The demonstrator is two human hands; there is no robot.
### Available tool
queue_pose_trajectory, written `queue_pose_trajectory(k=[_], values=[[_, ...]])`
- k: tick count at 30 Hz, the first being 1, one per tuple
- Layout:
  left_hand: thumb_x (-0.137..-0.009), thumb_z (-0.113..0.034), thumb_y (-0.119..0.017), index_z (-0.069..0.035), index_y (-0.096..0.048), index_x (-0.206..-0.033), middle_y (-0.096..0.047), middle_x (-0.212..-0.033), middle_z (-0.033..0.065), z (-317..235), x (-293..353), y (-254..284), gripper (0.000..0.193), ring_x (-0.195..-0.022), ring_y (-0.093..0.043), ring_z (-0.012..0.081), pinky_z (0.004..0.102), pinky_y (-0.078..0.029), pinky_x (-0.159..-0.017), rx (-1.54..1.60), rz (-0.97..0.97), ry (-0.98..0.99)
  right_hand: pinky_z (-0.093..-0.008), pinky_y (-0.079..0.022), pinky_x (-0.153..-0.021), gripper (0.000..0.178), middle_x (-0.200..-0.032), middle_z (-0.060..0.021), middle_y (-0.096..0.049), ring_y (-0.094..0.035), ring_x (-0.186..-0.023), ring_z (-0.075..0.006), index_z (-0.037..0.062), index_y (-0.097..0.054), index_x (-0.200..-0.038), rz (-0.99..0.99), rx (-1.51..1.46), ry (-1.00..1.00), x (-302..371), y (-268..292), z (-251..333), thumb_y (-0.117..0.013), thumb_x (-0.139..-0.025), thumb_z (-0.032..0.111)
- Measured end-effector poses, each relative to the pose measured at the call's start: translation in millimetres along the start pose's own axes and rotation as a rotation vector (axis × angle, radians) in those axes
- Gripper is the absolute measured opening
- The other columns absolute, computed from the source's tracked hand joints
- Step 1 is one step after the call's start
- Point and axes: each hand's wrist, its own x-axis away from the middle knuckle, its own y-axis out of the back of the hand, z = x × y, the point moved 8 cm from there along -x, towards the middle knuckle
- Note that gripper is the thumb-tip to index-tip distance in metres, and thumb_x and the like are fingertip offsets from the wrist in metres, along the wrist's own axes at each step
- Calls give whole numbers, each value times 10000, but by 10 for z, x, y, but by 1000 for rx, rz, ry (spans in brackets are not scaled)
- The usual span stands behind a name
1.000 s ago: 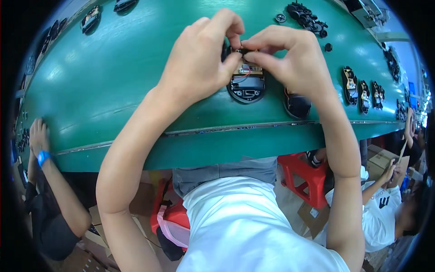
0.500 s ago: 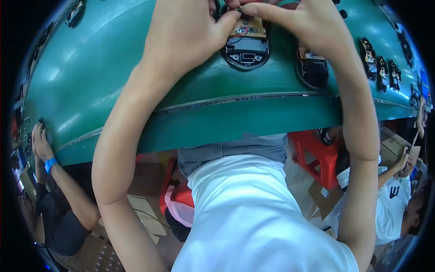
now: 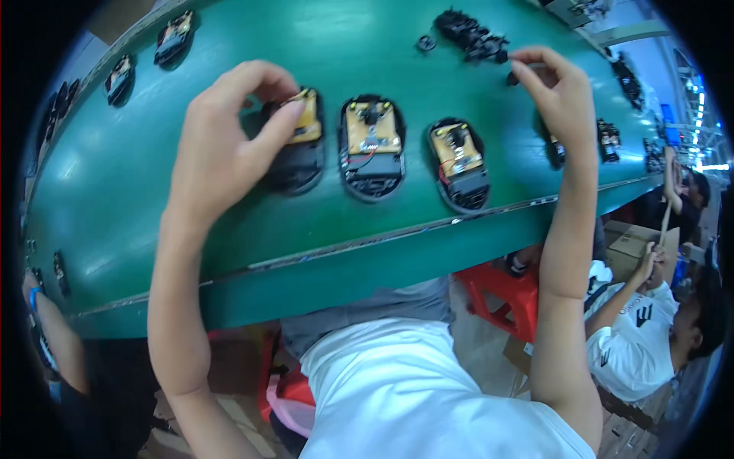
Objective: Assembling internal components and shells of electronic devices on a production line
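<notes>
My left hand (image 3: 229, 138) grips an opened computer mouse (image 3: 300, 164) at its upper end, thumb against the tan circuit board. The fingers beyond the board are partly hidden. To its right lie two more opened mice, a middle one (image 3: 372, 149) and a right one (image 3: 460, 164), with tan boards, black shells and thin red wires. My right hand (image 3: 562, 92) reaches to the far right, thumb and forefinger closed together beside a pile of small black parts (image 3: 470, 34). What sits between those fingertips is too small to name.
A small round black part (image 3: 425, 43) lies left of the pile. More opened mice rest on the green table (image 3: 229, 252), at the far left (image 3: 174, 37) and right (image 3: 608, 141). Co-workers sit at both sides; a red stool (image 3: 501, 298) stands below the table edge.
My hands have come apart from the mouse they worked on together. The left is now on a mouse at the left; the right has gone to the black parts. The view has shifted.
</notes>
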Motion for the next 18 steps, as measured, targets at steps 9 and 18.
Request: queue_pose_trajectory(k=[9, 18], values=[[-952, -100, -602, 16, -663, -1012, -684, -948, 71, 258, 35, 132, 144, -869, -609, 160, 306, -477, -795, 84, 11, 176, -330, -550, -716, 271, -829, -67, -689, -661, -742, -172, 53, -732, -1041, 94, 179, -210, 90, -209, -154, -819, -831, 201], [-841, -143, -726, -37, -731, -1040, -638, -923, 42, 414, -20, 23, 225, -811, -532, 135, 280, -447, -719, 145, 249, 149, -221, -526, -716, 239, -865, -8, -701, -644, -787, -75, 4, -710, -1010, 180, -257, 39, 68, -576, 777, -832, -858, 143]])
